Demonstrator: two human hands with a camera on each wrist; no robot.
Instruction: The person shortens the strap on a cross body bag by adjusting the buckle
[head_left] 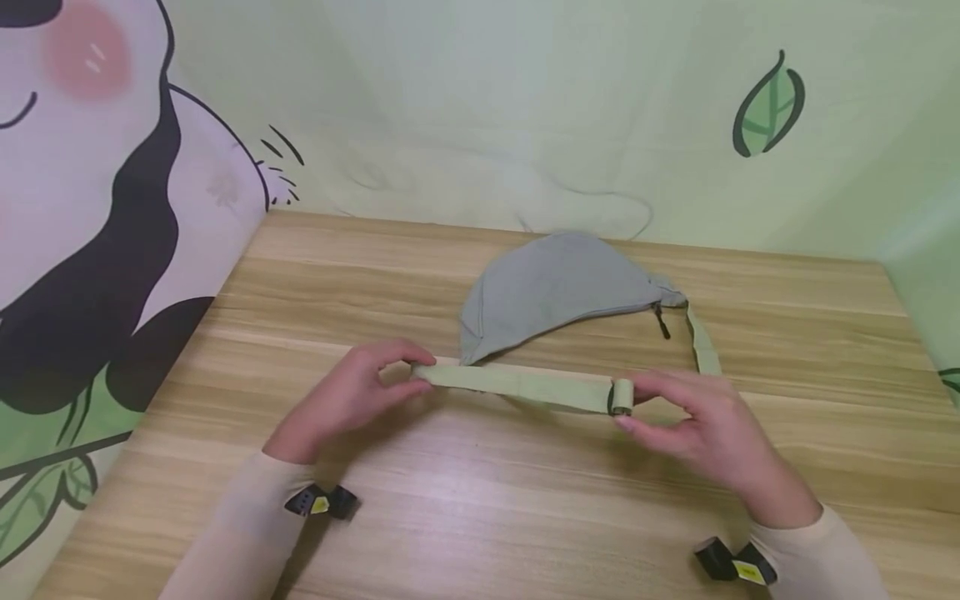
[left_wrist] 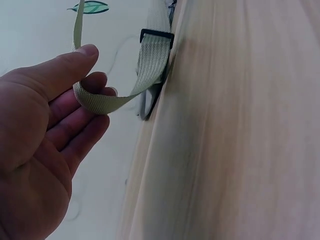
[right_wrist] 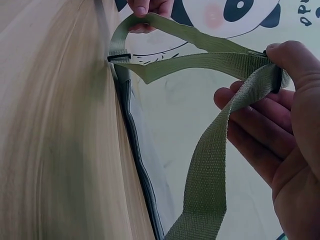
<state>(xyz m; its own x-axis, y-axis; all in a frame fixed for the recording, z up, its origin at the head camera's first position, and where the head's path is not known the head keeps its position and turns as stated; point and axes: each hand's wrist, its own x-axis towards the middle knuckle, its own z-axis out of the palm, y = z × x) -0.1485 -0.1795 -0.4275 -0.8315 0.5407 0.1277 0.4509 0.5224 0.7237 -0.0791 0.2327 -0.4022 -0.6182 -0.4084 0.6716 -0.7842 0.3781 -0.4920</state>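
Observation:
A grey waist bag (head_left: pixel 558 287) lies on the wooden table, a black zipper pull (head_left: pixel 662 322) hanging at its right end. Its light green webbing strap (head_left: pixel 525 388) stretches between my two hands. My left hand (head_left: pixel 352 396) pinches a fold of the strap between thumb and fingers; in the left wrist view the webbing curves down below the thumb. At the strap's other end my right hand (head_left: pixel 712 425) pinches a black slider buckle (right_wrist: pixel 278 77) with webbing looped through it. Another black slider (left_wrist: pixel 157 36) sits on the strap close to the bag.
The wooden table (head_left: pixel 465 500) ends at a pale green backdrop (head_left: pixel 465 125) with a printed panda and leaves. Black wrist devices (head_left: pixel 733 562) are on both sleeves. From the bag's right end a strap section (head_left: pixel 702 342) runs down behind my right hand.

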